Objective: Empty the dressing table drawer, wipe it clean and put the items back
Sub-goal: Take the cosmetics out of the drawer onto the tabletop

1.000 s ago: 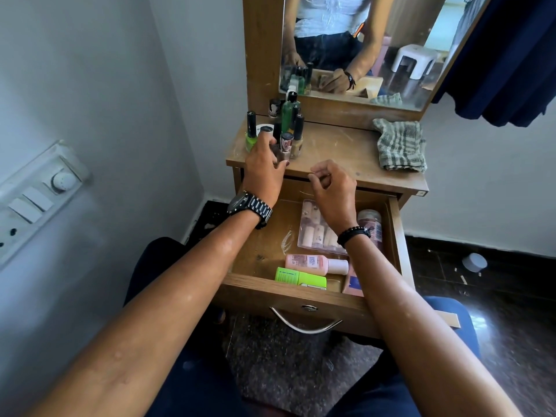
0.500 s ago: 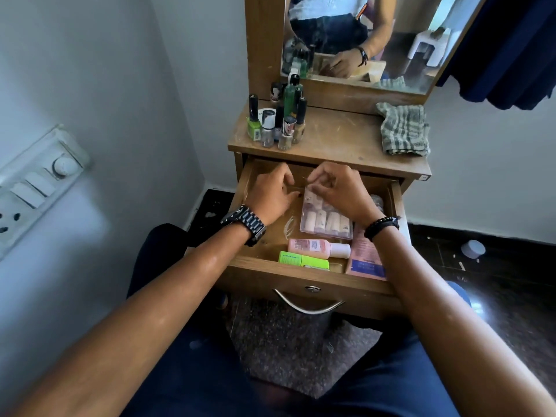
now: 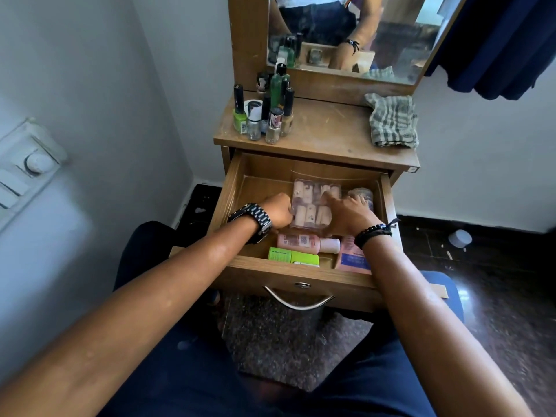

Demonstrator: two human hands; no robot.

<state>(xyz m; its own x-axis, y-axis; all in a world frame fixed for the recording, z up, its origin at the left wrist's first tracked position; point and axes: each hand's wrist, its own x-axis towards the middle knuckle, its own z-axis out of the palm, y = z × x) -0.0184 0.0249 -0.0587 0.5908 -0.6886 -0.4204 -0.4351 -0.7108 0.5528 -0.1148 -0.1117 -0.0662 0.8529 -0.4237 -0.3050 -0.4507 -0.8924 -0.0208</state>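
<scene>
The wooden drawer (image 3: 235, 188) of the dressing table stands pulled open. In its middle lies a clear plastic pack (image 3: 310, 206) of small beige rolls. My left hand (image 3: 278, 209) is curled at the pack's left edge and my right hand (image 3: 349, 215) curls over its right edge, so both hold it. In front of the pack lie a pink bottle (image 3: 301, 242), a green tube (image 3: 293, 255) and a pink packet (image 3: 352, 260). A small jar (image 3: 362, 193) sits at the drawer's back right, partly hidden by my right hand.
Several nail polish bottles (image 3: 264, 118) stand at the table top's (image 3: 328, 136) left, and a checked cloth (image 3: 392, 120) lies at its right under the mirror (image 3: 397, 34). A switch panel (image 3: 27, 164) is on the left wall. A white lid (image 3: 459, 238) lies on the dark floor.
My left hand left the bottles on the table top and came down into the drawer. My right hand also dropped into it, and both now sit at the clear pack's sides.
</scene>
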